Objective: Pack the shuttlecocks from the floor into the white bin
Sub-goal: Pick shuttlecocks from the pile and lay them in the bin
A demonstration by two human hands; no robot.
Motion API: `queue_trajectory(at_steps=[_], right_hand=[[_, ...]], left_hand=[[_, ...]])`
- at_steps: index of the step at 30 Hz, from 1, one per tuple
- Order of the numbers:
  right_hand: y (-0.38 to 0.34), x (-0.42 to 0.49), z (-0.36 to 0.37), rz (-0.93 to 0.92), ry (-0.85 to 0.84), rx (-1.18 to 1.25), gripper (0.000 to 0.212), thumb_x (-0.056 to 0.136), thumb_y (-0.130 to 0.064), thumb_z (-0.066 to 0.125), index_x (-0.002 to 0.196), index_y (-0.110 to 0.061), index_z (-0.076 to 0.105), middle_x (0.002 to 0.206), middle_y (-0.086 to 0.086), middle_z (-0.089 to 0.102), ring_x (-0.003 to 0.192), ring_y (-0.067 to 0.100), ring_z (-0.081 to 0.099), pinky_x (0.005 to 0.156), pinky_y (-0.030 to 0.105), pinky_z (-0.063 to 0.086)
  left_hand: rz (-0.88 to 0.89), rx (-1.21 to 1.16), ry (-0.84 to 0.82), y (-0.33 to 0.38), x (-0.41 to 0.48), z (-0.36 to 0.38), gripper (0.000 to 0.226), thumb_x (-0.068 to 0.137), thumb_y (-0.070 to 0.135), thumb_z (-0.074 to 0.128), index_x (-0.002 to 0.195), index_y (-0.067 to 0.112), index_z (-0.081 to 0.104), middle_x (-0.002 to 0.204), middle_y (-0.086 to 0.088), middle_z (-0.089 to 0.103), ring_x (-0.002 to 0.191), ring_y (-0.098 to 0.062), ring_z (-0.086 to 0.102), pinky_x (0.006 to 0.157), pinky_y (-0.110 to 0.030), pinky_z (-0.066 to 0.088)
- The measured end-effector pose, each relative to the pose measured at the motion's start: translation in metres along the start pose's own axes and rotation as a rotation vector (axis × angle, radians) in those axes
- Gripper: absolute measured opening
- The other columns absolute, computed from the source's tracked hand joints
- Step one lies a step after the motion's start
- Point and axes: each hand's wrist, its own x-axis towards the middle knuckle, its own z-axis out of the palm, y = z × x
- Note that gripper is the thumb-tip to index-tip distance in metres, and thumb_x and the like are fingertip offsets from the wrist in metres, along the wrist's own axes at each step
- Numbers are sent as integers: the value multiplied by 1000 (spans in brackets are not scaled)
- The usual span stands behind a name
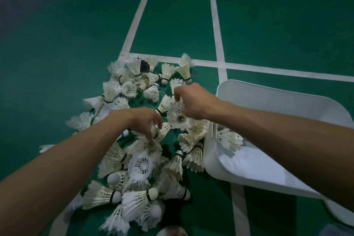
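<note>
Shuttlecocks (134,197) lie heaped on the green floor (57,44), below and around both hands. Left hand (141,122): fingers curled downward, pinching 1 shuttlecock (151,146) in the heap. Right hand (193,101): fingers curled, gripping a second shuttlecock (175,116). White bin (268,97): tilted under the right forearm, holding several shuttlecocks. Court lines (216,25) run beyond both hands.
</note>
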Motion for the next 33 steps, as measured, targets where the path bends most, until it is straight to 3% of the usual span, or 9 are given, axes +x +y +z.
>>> queue_trajectory(at_steps=[3, 7, 10, 14, 19, 22, 28, 30, 33], right_hand=[[-1, -6, -6, -30, 37, 24, 34, 85, 10, 52, 113, -8, 58, 107, 9, 60, 89, 21, 54, 73, 31, 46], [-3, -10, -3, -85, 49, 16, 32, 87, 11, 48, 112, -8, 57, 107, 12, 62, 94, 26, 58, 82, 43, 52], [-3, -9, -3, -101, 69, 22, 32, 87, 12, 44, 109, -7, 57, 102, 11, 62, 90, 25, 58, 80, 43, 52], [-1, -11, -7, -107, 84, 38, 33, 88, 10, 44, 112, -8, 58, 102, 9, 62, 89, 23, 57, 76, 36, 50], [5, -14, -14, -111, 128, 68, 29, 88, 9, 45, 107, -9, 58, 92, 4, 59, 86, 23, 57, 68, 33, 46], [10, -20, -30, -96, 195, 198, 29, 91, 5, 47, 109, -13, 60, 94, 0, 56, 87, 19, 59, 75, 31, 51], [28, -42, -64, -132, 325, 376, 28, 89, -2, 59, 113, -17, 59, 85, -13, 51, 78, 1, 55, 76, 20, 53], [37, -50, -72, -146, 388, 411, 29, 89, -4, 61, 114, -18, 57, 85, -15, 50, 75, 1, 56, 69, 16, 53], [51, -59, -83, -168, 465, 495, 33, 87, -3, 64, 109, -23, 50, 90, -10, 52, 71, 11, 63, 66, 28, 59]], left_hand=[[-38, -5, -7, 3, 1, -4, 56, 76, 29, 76, 126, 30, 53, 127, 7, 50, 112, -17, 51, 96, -33, 44], [-126, -148, -210, 2, -2, -1, 88, 78, 18, 75, 148, 31, 23, 141, 2, 45, 118, -20, 50, 95, -33, 46], [-131, -163, -208, 2, -3, 6, 85, 79, 21, 75, 148, 28, 26, 142, 0, 46, 117, -20, 51, 91, -31, 49], [-149, -160, -41, 5, -4, 9, 85, 79, 20, 73, 149, 22, 24, 150, -4, 34, 130, -24, 41, 99, -31, 41], [-133, -238, 113, 10, -14, 4, 69, 77, 20, 74, 139, 25, 45, 133, -6, 56, 111, -25, 58, 97, -35, 46], [-75, -405, 240, 20, -31, -10, 54, 78, 12, 74, 127, 22, 53, 130, 5, 52, 100, -17, 57, 94, -33, 44], [36, -672, 567, 49, -64, -49, 42, 76, 12, 76, 96, 43, 56, 101, 21, 57, 85, 0, 59, 65, -15, 44], [53, -768, 647, 60, -71, -59, 38, 75, 12, 76, 102, 35, 61, 102, 19, 59, 87, -1, 59, 69, -19, 47], [54, -869, 749, 76, -79, -71, 43, 74, 12, 75, 114, 24, 63, 109, 10, 61, 88, -9, 62, 66, -20, 51]])
